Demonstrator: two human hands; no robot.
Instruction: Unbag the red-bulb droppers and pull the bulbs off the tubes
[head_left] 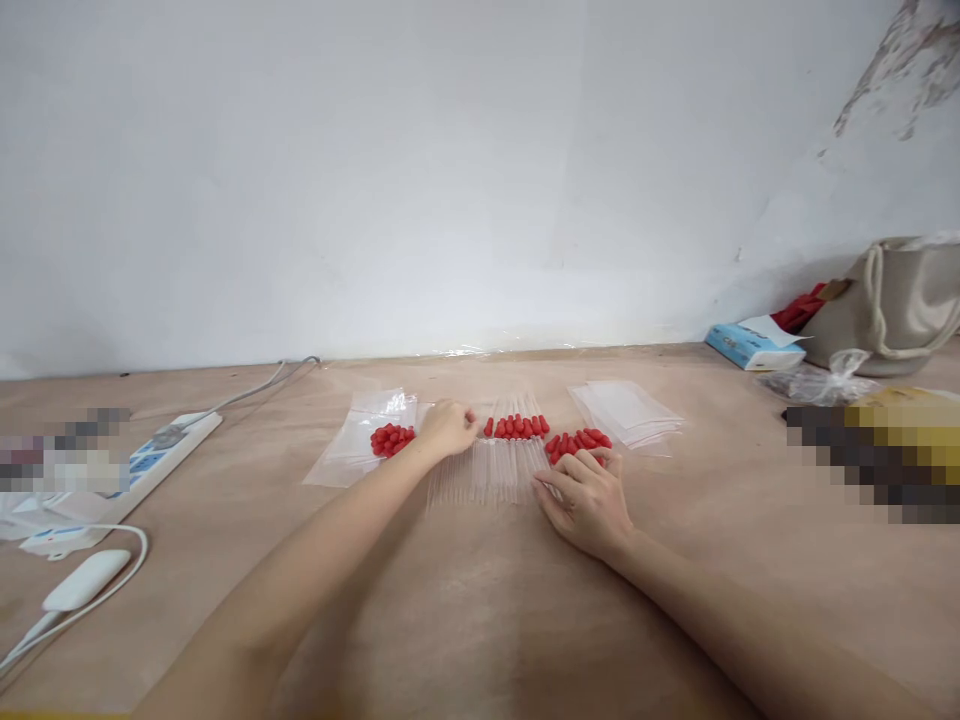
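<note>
Clear thin dropper tubes [491, 472] lie side by side in a row on the table in front of me. Beyond them, several red rubber bulbs [517, 428] stand in a line, with clear tubes reaching past them toward the wall. My left hand [448, 428] is closed at the row's left end, a bit of red bulb showing at its fingertips. At the right edge of the tubes, my right hand [589, 500] has its thumb and forefinger pinched together; what sits between them is too small to make out. Loose red bulbs [574, 443] lie just beyond its knuckles.
Another heap of red bulbs [390, 439] rests on clear plastic bags [337, 455] at the left. More bags [630, 412] lie at the right. A power strip [161, 455] with cables is far left. A blue tissue pack [750, 345] and a beige bag [892, 300] stand far right.
</note>
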